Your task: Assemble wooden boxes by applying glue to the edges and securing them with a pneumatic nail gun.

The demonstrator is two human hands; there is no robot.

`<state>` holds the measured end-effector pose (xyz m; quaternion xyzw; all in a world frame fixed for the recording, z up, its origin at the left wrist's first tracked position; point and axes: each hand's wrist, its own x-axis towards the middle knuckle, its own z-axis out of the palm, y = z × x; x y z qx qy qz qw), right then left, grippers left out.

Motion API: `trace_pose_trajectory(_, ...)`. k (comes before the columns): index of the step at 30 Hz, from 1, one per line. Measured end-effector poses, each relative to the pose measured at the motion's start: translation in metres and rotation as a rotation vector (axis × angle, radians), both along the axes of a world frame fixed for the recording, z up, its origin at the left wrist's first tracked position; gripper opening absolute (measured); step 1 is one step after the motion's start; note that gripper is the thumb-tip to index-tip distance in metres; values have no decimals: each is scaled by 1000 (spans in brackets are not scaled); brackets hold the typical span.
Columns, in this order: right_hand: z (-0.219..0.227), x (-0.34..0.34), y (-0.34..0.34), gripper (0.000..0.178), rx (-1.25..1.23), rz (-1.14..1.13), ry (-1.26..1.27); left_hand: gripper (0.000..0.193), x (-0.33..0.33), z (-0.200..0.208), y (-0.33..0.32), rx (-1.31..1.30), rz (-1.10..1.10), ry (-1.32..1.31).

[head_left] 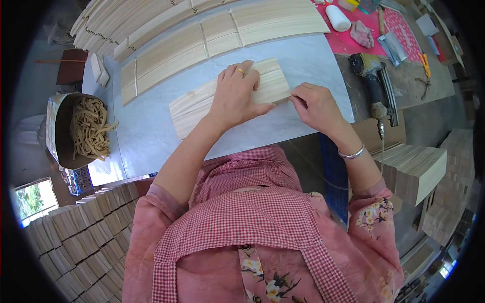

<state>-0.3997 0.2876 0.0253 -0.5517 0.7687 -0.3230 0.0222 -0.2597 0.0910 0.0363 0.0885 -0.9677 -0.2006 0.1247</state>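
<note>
The board (194,105) lies at 12 o'clock on the table (242,135). The left hand (236,96), thumb and fingers spread, rests across it, likely steadying it; the right hand (318,105) pinches its 3 o'clock end.

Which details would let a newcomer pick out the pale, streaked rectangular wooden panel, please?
On the grey marbled tabletop, look near the wearer's edge. There the streaked wooden panel lies slanted; unlike the pale wooden boards behind, it has the left hand on top.

The wooden slats (275,83) look matt, the tabletop (316,70) smooth and glossy.
</note>
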Motion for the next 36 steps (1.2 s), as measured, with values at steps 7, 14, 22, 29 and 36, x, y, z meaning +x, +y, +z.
trace_pose_trajectory(7,2,19,2,8,-9,103,-86,51,24,0,-3,35,-64,30)
trace_pose_trajectory(14,1,38,4,3,-6,111,-180,52,45,2,-3,67,-105,25)
trace_pose_trajectory(22,-9,34,-36,13,-227,-184,-478,50,41,11,2,38,-117,30)
trace_pose_trajectory(29,-15,45,-53,11,-336,-258,-421,52,36,8,1,74,-101,33)
trace_pose_trajectory(36,-15,52,-54,17,-347,-292,-563,48,35,7,2,110,-102,18)
